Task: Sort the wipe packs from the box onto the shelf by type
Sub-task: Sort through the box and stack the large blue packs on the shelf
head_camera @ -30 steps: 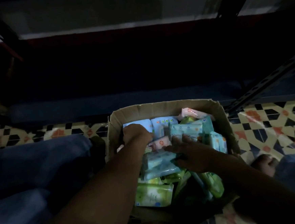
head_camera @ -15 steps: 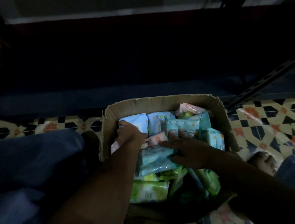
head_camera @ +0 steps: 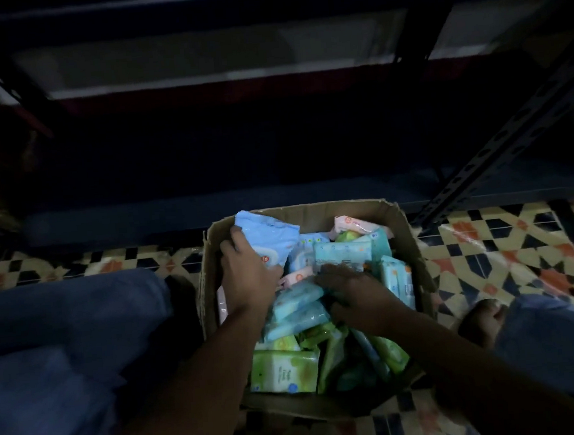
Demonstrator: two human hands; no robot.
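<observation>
Green packs (head_camera: 284,372): several green wipe packs are seen at the near end of the cardboard box (head_camera: 414,238), lying flat or wedged on edge.
Knees: blue trouser legs (head_camera: 67,324) are seen on both sides of the box, and a bare foot (head_camera: 481,320) is seen on the floor just right of it.
Right hand (head_camera: 357,297): it is laid palm down on the teal packs (head_camera: 296,307) in the middle of the box, with the fingers (head_camera: 328,276) spread and half bent over them; whether a pack is actually gripped cannot be told, as the hand is blurred.
Left hand (head_camera: 247,277): it is closed around the near edge of a light blue pack (head_camera: 270,237), with the fingertips curled over its left side.
Light blue pack: it is held tilted, raised at the far left corner of the box, its far end showing above the box rim.
Other packs: more teal packs (head_camera: 343,252) and a pink pack (head_camera: 355,224) are seen at the far right of the box, under and beyond the right fingers.
Floor (head_camera: 508,251): patterned tiles are seen around the box.
Shelf (head_camera: 229,204): a dark low shelf is seen just beyond the box, with a perforated metal upright (head_camera: 499,145) at the right; what lies on it cannot be made out in the dark.
</observation>
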